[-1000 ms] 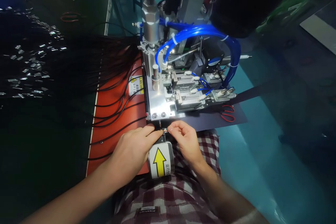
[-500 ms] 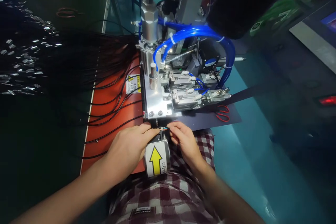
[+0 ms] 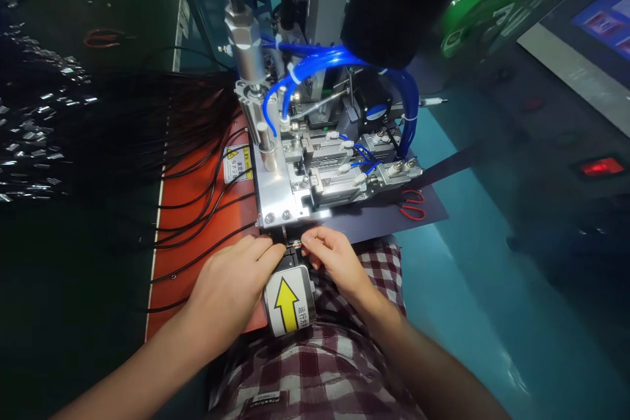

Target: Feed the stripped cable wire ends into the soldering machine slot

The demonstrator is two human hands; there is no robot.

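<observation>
Just below the frame's centre, my right hand [image 3: 329,254] narrowly pinches the thin, reddish-and-pale wire ends [image 3: 294,245]; my left hand [image 3: 236,275] is at their left, fingertips partly hidden, so I cannot tell its grip.

The bare left forearm [image 3: 147,357] slants in from the lower left, its hand [image 3: 236,275] back-up, thumb stretched inward. The right forearm [image 3: 413,348] angles in oppositely; the right hand [image 3: 335,259] curls, thumb and forefinger pinched. Both hands' fingertips sit near each other, apart.
</observation>
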